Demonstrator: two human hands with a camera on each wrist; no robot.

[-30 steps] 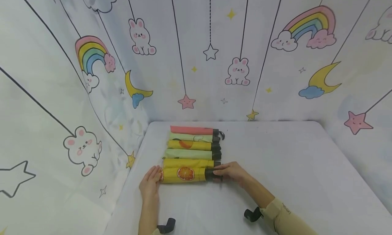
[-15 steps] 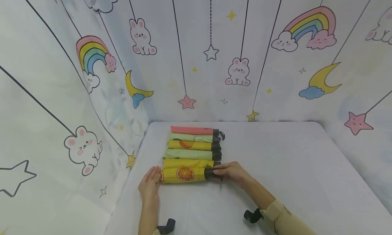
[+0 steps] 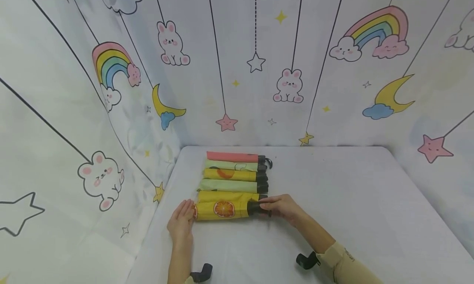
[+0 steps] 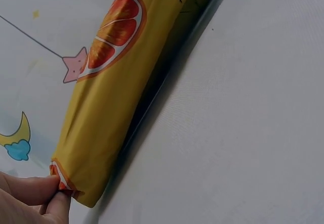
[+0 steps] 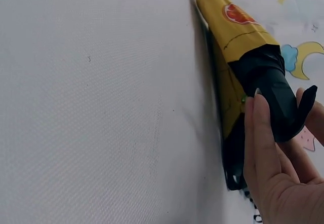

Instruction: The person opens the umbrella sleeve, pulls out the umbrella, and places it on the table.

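A folded umbrella (image 3: 224,210) in a yellow cover printed with orange slices lies crosswise between both hands, frontmost in the head view. My left hand (image 3: 181,221) pinches the cover's left end; in the left wrist view thumb and finger meet at the cloth tip. At the other end my right hand (image 3: 283,206) holds the black handle (image 5: 276,100), which has a short strap. Another yellow umbrella (image 3: 226,196) lies right behind, partly covered by the held one. Whether the held umbrella touches the table cannot be told.
Behind lie more folded umbrellas in a row, handles to the right: light green (image 3: 229,186), yellow (image 3: 237,175), light green (image 3: 218,165) and red (image 3: 231,156). They rest on a white table (image 3: 333,201), with a patterned cloth wall (image 3: 333,90) at its back.
Very little differs. The held umbrella has shifted slightly away from me, closer against the yellow one behind, and both hands keep their hold.
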